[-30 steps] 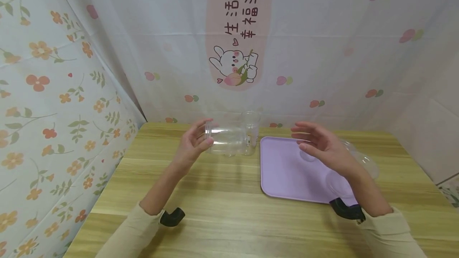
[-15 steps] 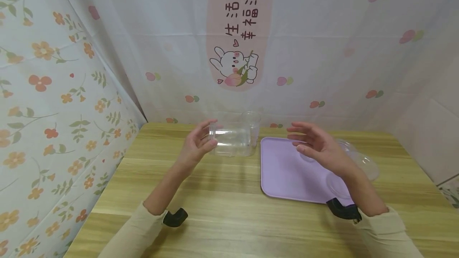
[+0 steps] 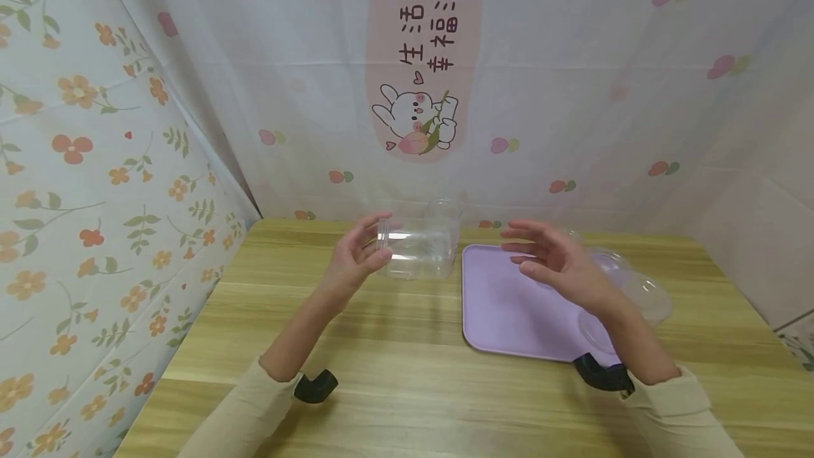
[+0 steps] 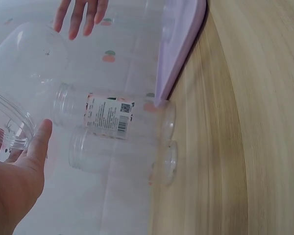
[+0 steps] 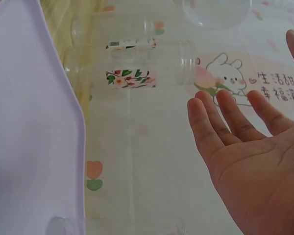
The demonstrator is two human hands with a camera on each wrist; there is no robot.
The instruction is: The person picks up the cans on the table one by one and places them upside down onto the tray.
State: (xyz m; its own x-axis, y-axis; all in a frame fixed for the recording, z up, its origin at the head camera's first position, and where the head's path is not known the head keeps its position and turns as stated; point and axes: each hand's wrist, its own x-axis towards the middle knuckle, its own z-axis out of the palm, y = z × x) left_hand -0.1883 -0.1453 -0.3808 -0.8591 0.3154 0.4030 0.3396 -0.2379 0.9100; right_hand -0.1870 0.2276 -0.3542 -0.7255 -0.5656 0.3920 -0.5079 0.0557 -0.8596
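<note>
My left hand (image 3: 352, 260) holds a clear plastic jar (image 3: 413, 249) by its threaded mouth, thumb on the near side and fingers on the far side. Tipped on its side, the jar points its base to the right. In the left wrist view, two slimmer clear jars stand behind it: a labelled jar (image 4: 108, 115) and another clear jar (image 4: 120, 156) beside it. My right hand (image 3: 559, 267) hovers above the purple tray (image 3: 502, 324), palm turned left and fingers loosely extended. Nothing is in it, and it is apart from the held jar.
Several clear round plastic pieces (image 3: 645, 295) lie on and around the tray's right side, partly behind my right forearm; their exact kind is unclear. A printed curtain (image 3: 572, 104) hangs behind the wooden table (image 3: 394, 387), and a floral curtain (image 3: 114, 218) borders the left.
My left hand has shifted slightly right with the jar, which now overlaps the standing jars more. My right hand has drifted a little left, staying empty.
</note>
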